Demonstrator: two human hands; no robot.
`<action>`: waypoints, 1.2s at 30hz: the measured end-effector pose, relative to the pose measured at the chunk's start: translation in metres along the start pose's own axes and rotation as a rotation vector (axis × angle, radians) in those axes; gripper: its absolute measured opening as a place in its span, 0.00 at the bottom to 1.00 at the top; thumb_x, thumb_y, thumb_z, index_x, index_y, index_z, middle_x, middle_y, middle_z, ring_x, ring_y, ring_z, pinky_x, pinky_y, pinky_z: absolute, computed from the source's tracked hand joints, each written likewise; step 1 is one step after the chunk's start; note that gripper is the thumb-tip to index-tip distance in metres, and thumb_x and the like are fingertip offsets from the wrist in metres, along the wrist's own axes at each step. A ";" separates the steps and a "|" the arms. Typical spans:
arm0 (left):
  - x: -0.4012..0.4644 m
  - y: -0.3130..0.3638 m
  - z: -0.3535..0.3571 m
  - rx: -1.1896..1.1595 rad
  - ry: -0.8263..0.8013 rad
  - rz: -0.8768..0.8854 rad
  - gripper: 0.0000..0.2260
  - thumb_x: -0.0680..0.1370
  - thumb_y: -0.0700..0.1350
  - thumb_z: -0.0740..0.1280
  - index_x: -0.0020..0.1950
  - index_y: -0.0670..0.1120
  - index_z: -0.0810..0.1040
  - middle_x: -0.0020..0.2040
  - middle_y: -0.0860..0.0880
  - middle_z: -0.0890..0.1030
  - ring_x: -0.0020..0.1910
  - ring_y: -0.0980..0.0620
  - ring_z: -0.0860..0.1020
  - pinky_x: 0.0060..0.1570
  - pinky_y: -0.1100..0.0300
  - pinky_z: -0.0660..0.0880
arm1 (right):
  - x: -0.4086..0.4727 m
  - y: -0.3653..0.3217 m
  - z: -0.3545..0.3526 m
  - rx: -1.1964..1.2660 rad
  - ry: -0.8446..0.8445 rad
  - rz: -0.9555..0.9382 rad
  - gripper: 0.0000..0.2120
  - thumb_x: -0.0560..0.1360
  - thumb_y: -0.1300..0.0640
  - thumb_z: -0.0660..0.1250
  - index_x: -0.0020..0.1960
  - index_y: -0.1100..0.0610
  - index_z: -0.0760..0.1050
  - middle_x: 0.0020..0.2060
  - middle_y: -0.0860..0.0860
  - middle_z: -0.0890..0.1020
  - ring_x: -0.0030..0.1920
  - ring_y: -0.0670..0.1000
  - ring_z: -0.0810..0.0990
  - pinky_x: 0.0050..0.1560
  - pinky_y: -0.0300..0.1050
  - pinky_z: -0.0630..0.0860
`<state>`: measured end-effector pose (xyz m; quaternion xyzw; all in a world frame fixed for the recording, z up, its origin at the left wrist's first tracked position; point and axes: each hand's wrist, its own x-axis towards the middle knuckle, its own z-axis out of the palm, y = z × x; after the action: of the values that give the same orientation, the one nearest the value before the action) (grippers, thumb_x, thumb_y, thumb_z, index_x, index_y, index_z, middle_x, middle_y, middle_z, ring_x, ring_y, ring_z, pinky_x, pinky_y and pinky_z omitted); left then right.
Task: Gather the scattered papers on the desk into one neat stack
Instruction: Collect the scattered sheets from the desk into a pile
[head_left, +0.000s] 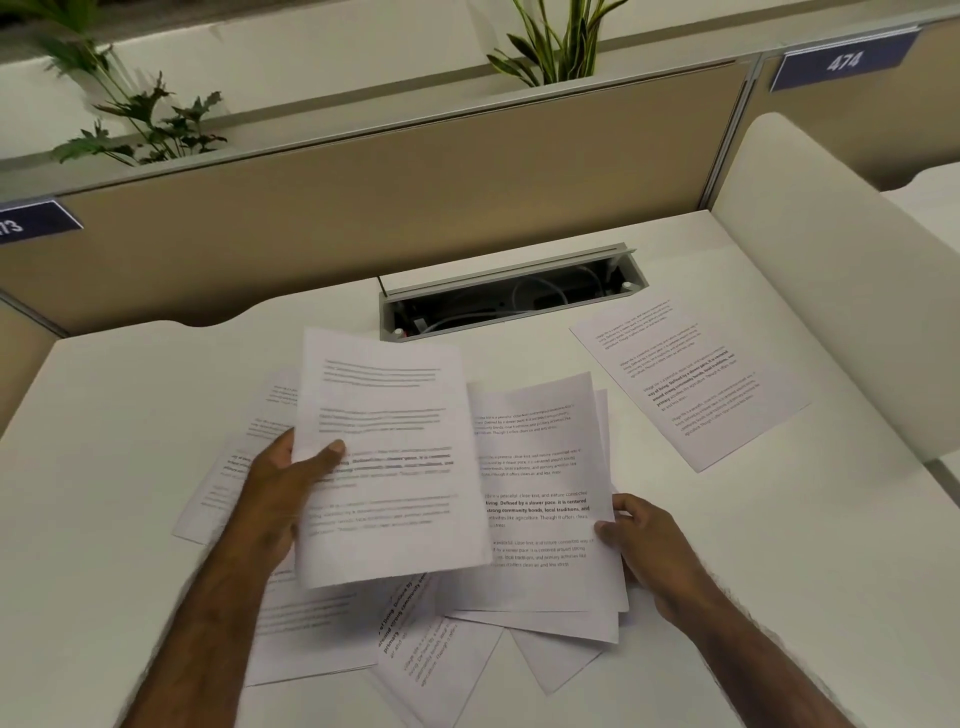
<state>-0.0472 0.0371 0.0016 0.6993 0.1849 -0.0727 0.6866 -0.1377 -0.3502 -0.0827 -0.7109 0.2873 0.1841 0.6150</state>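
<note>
Several printed white sheets lie on the white desk. My left hand pinches one sheet by its left edge and holds it lifted and blurred above the pile. My right hand grips the right edge of a thin bunch of sheets in the middle. More loose sheets fan out crookedly underneath, toward the near edge and behind my left hand. One single sheet lies apart at the far right, turned at an angle.
An open cable tray with white cords is sunk into the desk's back. A beige partition with plants runs behind it. A white rounded divider walls the right side. The number plate 474 hangs at top right.
</note>
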 end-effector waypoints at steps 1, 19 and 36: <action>-0.004 -0.004 0.012 -0.010 -0.032 -0.018 0.17 0.77 0.38 0.75 0.66 0.44 0.82 0.58 0.44 0.89 0.56 0.42 0.87 0.54 0.47 0.85 | 0.000 0.000 0.001 0.018 -0.011 0.006 0.11 0.85 0.63 0.65 0.64 0.55 0.82 0.57 0.53 0.90 0.53 0.60 0.90 0.47 0.55 0.88; -0.023 -0.075 0.092 0.101 -0.222 -0.216 0.15 0.78 0.39 0.76 0.63 0.48 0.82 0.55 0.50 0.90 0.51 0.51 0.89 0.45 0.60 0.85 | -0.003 -0.008 -0.010 0.134 -0.302 0.014 0.10 0.84 0.59 0.69 0.64 0.54 0.83 0.57 0.53 0.91 0.55 0.57 0.91 0.52 0.54 0.88; -0.017 -0.104 0.106 -0.002 -0.105 -0.270 0.18 0.76 0.35 0.76 0.65 0.45 0.83 0.58 0.45 0.89 0.58 0.40 0.86 0.62 0.37 0.80 | 0.081 -0.065 -0.137 -0.395 0.655 -0.318 0.21 0.78 0.51 0.78 0.67 0.57 0.81 0.61 0.57 0.86 0.62 0.60 0.84 0.65 0.53 0.77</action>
<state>-0.0838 -0.0716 -0.0940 0.6627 0.2412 -0.2010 0.6799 -0.0466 -0.4944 -0.0586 -0.8718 0.3136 -0.0977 0.3635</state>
